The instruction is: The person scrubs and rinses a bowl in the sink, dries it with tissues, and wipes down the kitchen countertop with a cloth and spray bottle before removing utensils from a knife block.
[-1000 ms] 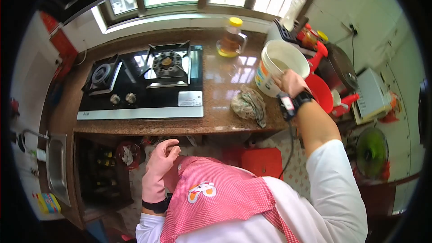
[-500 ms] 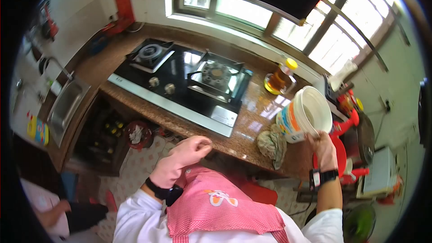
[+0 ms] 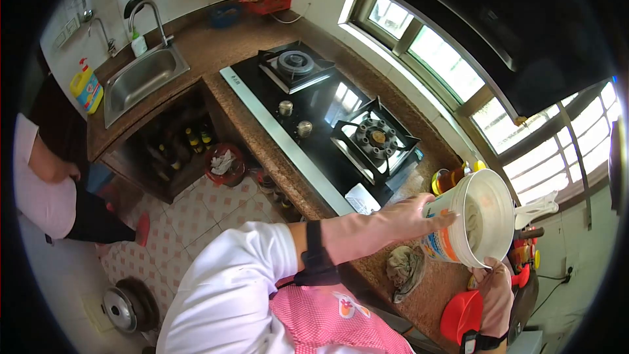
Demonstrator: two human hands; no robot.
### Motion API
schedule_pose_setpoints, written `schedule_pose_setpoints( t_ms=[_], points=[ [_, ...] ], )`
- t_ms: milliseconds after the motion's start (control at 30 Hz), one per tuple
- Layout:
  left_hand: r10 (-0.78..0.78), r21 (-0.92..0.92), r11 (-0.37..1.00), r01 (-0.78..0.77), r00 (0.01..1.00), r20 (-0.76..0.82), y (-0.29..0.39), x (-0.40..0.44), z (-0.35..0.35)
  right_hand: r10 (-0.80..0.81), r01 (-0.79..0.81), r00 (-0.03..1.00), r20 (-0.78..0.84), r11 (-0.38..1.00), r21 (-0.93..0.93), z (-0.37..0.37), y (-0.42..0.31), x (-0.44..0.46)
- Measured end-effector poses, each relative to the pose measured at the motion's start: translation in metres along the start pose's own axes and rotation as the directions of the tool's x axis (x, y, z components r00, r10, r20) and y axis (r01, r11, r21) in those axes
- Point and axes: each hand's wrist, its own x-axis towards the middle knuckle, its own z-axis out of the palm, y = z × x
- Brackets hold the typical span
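A white plastic bucket (image 3: 483, 226) with a colourful printed label is tilted, its opening turned to the right. My left hand (image 3: 419, 216) is closed on the bucket's labelled left side. At the near lower rim, my right hand (image 3: 496, 285) grips the edge with its fingers. Whether the bucket's base touches the counter is hidden. A crumpled grey-green rag (image 3: 404, 269) lies on the counter just below the bucket. Beside my right wrist is a red plastic scoop-like container (image 3: 461, 316).
A two-burner gas stove (image 3: 327, 115) fills the counter's middle, and an oil bottle (image 3: 451, 177) stands behind the bucket. At the far left are a sink (image 3: 145, 78), a yellow detergent bottle (image 3: 87, 87) and another person (image 3: 49, 177). A range hood (image 3: 517, 33) hangs overhead.
My left hand has reached right from over the counter's front edge and taken hold of the bucket. My right hand stays on its rim. The camera view has swung left.
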Motion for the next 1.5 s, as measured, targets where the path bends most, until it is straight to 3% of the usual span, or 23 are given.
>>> schedule_pose_setpoints(
  t_ms=[67, 100, 233, 267, 333, 533, 667, 733, 800, 867, 933, 1000, 1067, 1133, 1233, 1267, 1300, 1333, 1367, 1400, 1467, 1500],
  points=[
    [-0.019, -0.153, 0.988, 0.026, 0.999, 0.05, 0.023, 0.0, -0.007, -0.032, 0.036, 0.999, 0.038, 0.992, -0.124, 0.024, -0.009, -0.012],
    [-0.021, -0.222, 0.975, 0.014, 0.999, -0.033, 0.005, 0.02, 0.001, -0.051, 0.061, 0.997, 0.056, 0.982, -0.181, 0.038, -0.013, -0.02],
    [-0.134, -0.247, 0.965, 0.092, 0.978, -0.158, 0.021, -0.011, -0.044, -0.05, 0.144, 0.968, 0.245, 0.913, -0.381, 0.129, -0.025, -0.061],
    [-0.153, -0.361, 0.928, 0.092, 0.977, -0.145, 0.027, -0.025, -0.065, -0.054, 0.169, 0.956, 0.287, 0.904, -0.393, 0.15, -0.022, -0.065],
    [-0.256, -0.42, 0.889, 0.182, 0.958, -0.127, 0.048, -0.067, -0.107, -0.062, 0.222, 0.927, 0.369, 0.885, -0.409, 0.189, -0.016, -0.069],
    [-0.319, -0.39, 0.904, 0.175, 0.883, -0.343, 0.015, -0.134, -0.242, 0.049, 0.241, 0.854, 0.518, 0.846, -0.477, 0.353, 0.021, -0.079],
    [-0.421, -0.392, 0.891, 0.229, 0.74, -0.525, 0.031, -0.174, -0.341, 0.173, 0.256, 0.762, 0.624, 0.804, -0.536, 0.46, 0.038, -0.066],
    [-0.487, -0.365, 0.871, 0.328, 0.669, -0.562, 0.058, -0.193, -0.39, 0.215, 0.259, 0.705, 0.675, 0.808, -0.528, 0.513, 0.039, -0.061],
    [-0.4, -0.542, 0.84, 0.034, 0.713, -0.576, 0.03, -0.201, -0.445, 0.238, 0.211, 0.681, 0.692, 0.842, -0.497, 0.546, 0.043, -0.055],
    [-0.43, -0.539, 0.841, 0.055, 0.672, -0.603, 0.031, -0.21, -0.495, 0.042, 0.46, 0.623, 0.781, 0.788, -0.41, 0.559, 0.036, -0.059],
    [-0.367, -0.516, 0.856, -0.023, 0.676, -0.639, 0.032, -0.212, -0.535, 0.008, 0.48, 0.557, 0.831, 0.813, -0.33, 0.536, 0.027, -0.037],
    [-0.354, -0.483, 0.874, -0.043, 0.625, -0.696, 0.03, -0.208, -0.567, -0.094, 0.495, 0.689, 0.719, 0.786, -0.371, 0.508, 0.02, -0.036],
    [-0.398, -0.543, 0.839, -0.038, 0.637, -0.66, 0.007, -0.203, -0.616, -0.249, 0.444, 0.866, 0.435, 0.782, -0.438, 0.474, 0.022, -0.04],
    [-0.464, -0.631, 0.773, -0.07, 0.615, -0.637, -0.007, -0.192, -0.648, -0.332, 0.392, 0.92, 0.208, 0.785, -0.48, 0.419, 0.026, -0.035],
    [-0.431, -0.542, 0.838, -0.065, 0.531, -0.73, -0.037, -0.173, -0.683, -0.333, 0.268, 0.94, -0.072, 0.853, -0.447, 0.34, 0.037, -0.038],
    [-0.205, -0.259, 0.966, -0.022, 0.546, -0.813, -0.073, -0.175, -0.703, -0.309, 0.216, 0.938, -0.159, 0.876, -0.43, 0.321, 0.043, -0.045],
    [-0.292, -0.382, 0.922, -0.058, 0.543, -0.787, -0.081, -0.169, -0.719, -0.283, 0.162, 0.923, -0.259, 0.899, -0.406, 0.304, 0.053, -0.058],
    [-0.275, -0.378, 0.923, -0.068, 0.57, -0.774, -0.087, -0.167, -0.732, -0.288, 0.194, 0.933, -0.217, 0.908, -0.371, 0.3, 0.061, -0.07],
    [-0.235, -0.379, 0.923, -0.065, 0.684, -0.691, -0.098, -0.17, -0.749, -0.304, 0.227, 0.932, -0.198, 0.914, -0.335, 0.295, 0.067, -0.083],
    [-0.241, -0.382, 0.923, -0.053, 0.692, -0.68, -0.119, -0.167, -0.779, -0.237, 0.15, 0.924, -0.301, 0.946, -0.286, 0.292, 0.071, -0.092],
    [-0.254, -0.386, 0.922, -0.029, 0.707, -0.66, -0.158, -0.159, -0.835, -0.252, 0.126, 0.895, -0.368, 0.935, -0.332, 0.291, 0.078, -0.111],
    [-0.278, -0.413, 0.907, -0.086, 0.613, -0.739, -0.149, -0.147, -0.823, -0.24, 0.136, 0.907, -0.347, 0.945, -0.298, 0.267, 0.088, -0.114]
  ],
)
